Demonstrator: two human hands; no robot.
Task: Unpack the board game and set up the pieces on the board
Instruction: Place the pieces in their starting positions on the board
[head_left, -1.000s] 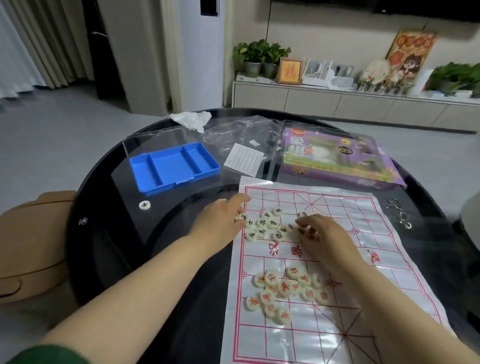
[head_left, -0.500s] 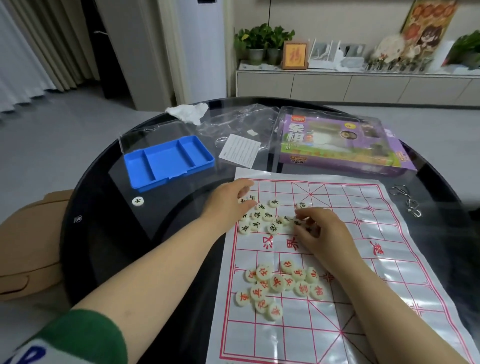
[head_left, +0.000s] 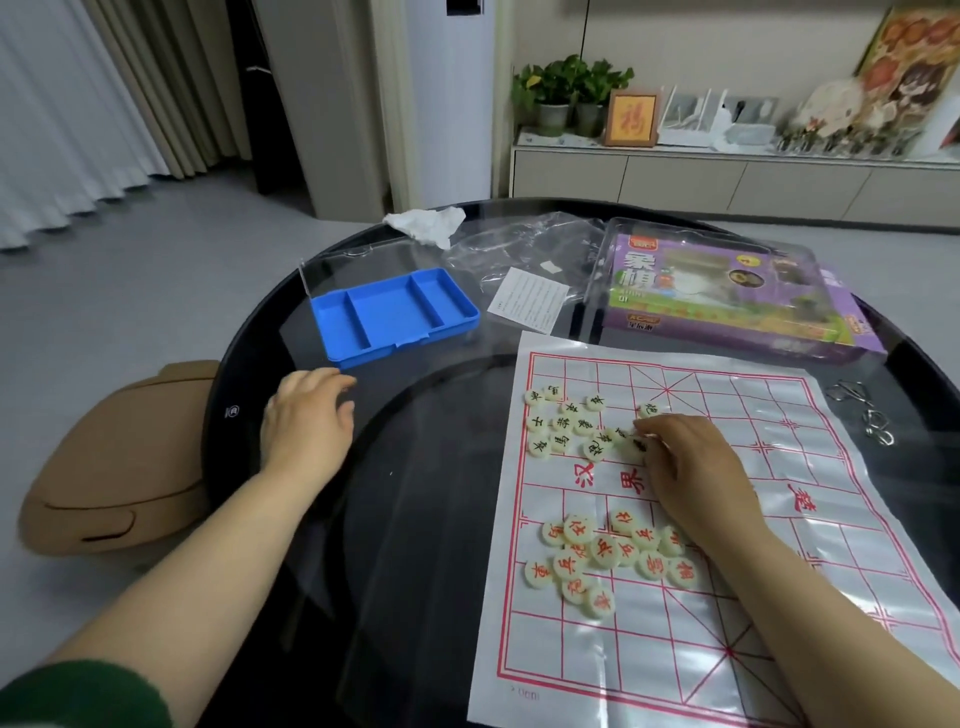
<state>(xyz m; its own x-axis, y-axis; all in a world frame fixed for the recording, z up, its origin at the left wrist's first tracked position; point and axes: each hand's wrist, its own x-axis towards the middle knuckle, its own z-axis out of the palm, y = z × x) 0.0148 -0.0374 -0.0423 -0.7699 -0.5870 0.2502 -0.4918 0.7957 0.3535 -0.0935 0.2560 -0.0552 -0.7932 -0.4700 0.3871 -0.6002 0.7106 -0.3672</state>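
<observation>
A white paper board (head_left: 831, 519) with a red grid lies on the black glass table (head_left: 415, 545). Several round pale pieces with black letters (head_left: 563, 423) sit in a loose heap on its far left part. A heap with red letters (head_left: 608, 551) lies nearer me. My right hand (head_left: 685, 478) rests on the board, its curled fingertips pinching a black-lettered piece at the heap's right edge. My left hand (head_left: 306, 421) is off the board, on the glass just in front of the blue tray (head_left: 395, 306). Its fingertips curve down and hide whatever is under them.
The purple game box (head_left: 727, 296) lies behind the board, with a leaflet (head_left: 527, 299), a clear plastic bag (head_left: 519, 244) and a crumpled tissue (head_left: 426, 223) to its left. Metal rings (head_left: 862, 415) lie right of the board. A tan bin (head_left: 114, 467) stands left of the table.
My left hand has left the black-lettered heap and moved left to the glass, where a lone piece lay; that piece is out of sight now. My right hand stays at the heap.
</observation>
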